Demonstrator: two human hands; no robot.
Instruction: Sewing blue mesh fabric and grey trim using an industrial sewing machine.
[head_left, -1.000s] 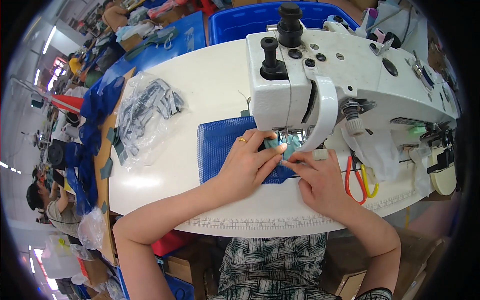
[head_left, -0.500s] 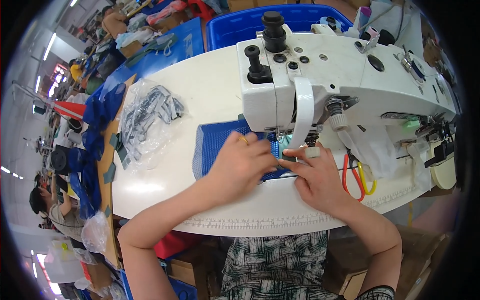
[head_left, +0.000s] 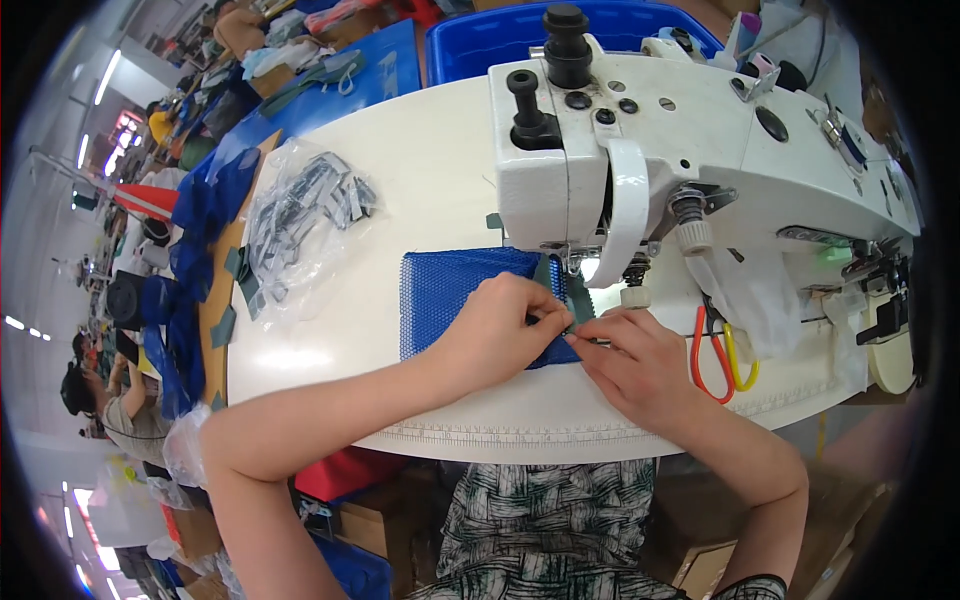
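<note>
A piece of blue mesh fabric lies flat on the white sewing machine table, its right side close to the needle area. Along that side runs a dark green fabric strip, passing near the presser foot of the white sewing machine. My left hand rests over the mesh, thumb and fingertips pinched at the strip's near end. From the right, my right hand meets it there, also pinching the strip. The fingertips nearly touch and hide the exact edge between them.
Red- and yellow-handled scissors lie right of my right hand. A clear plastic bag of grey strips sits on the left. Behind the machine stands a blue bin. A ruler scale follows the table's near edge. Other people work far left.
My hands have drawn back slightly from the presser foot, and their fingertips have come together at the strip's near end. More of the green strip shows. The view has shifted a little.
</note>
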